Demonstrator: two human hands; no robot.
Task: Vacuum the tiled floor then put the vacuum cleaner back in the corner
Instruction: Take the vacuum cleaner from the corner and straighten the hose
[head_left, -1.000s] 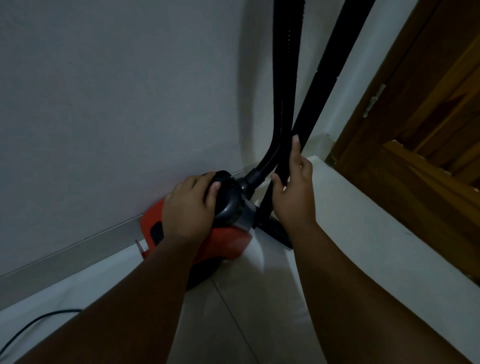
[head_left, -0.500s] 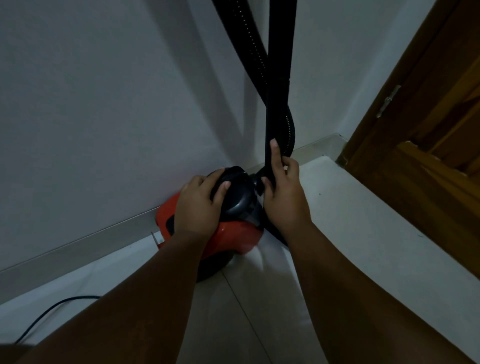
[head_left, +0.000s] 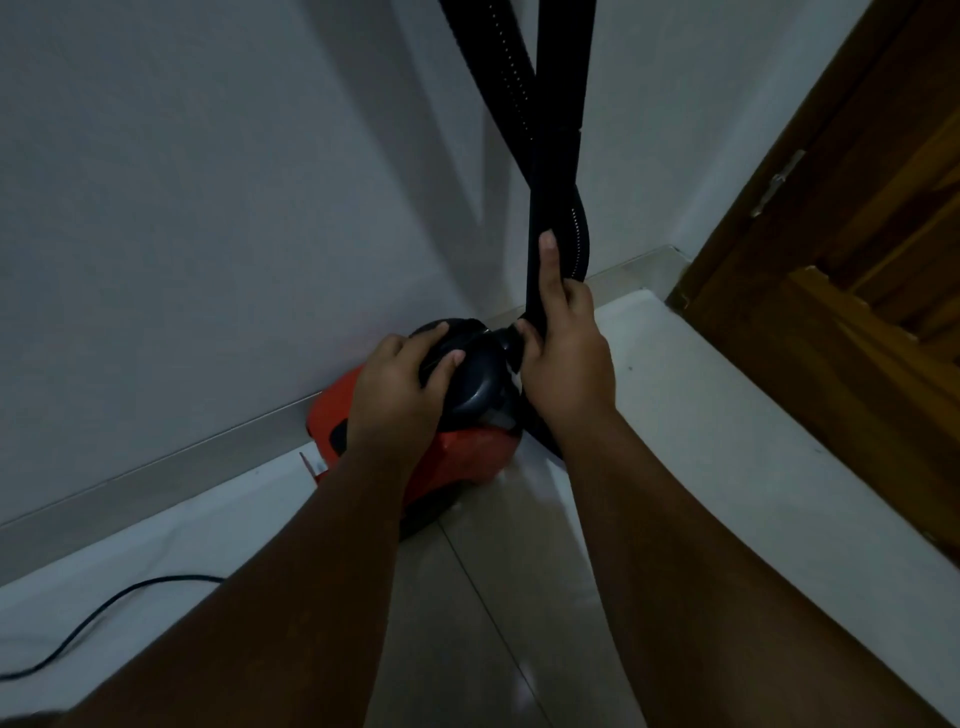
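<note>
A red vacuum cleaner (head_left: 467, 457) with a dark domed top sits on the tiled floor (head_left: 519, 597) against the white wall, close to the room's corner. My left hand (head_left: 400, 384) grips the dark top, fingers curled over its handle. My right hand (head_left: 563, 358) is closed round the black rigid tube (head_left: 558, 130), which stands upright from the body. The ribbed black hose (head_left: 498, 67) crosses behind the tube and loops down to the vacuum's front port.
A brown wooden door (head_left: 857, 312) with a metal hinge stands at the right. A black power cord (head_left: 98, 618) trails over the floor at the lower left. A grey skirting strip (head_left: 156, 473) runs along the wall.
The tube has swung from leaning right to upright, and the hose now crosses behind it. My right hand has slid up the tube; the left has stayed on the top.
</note>
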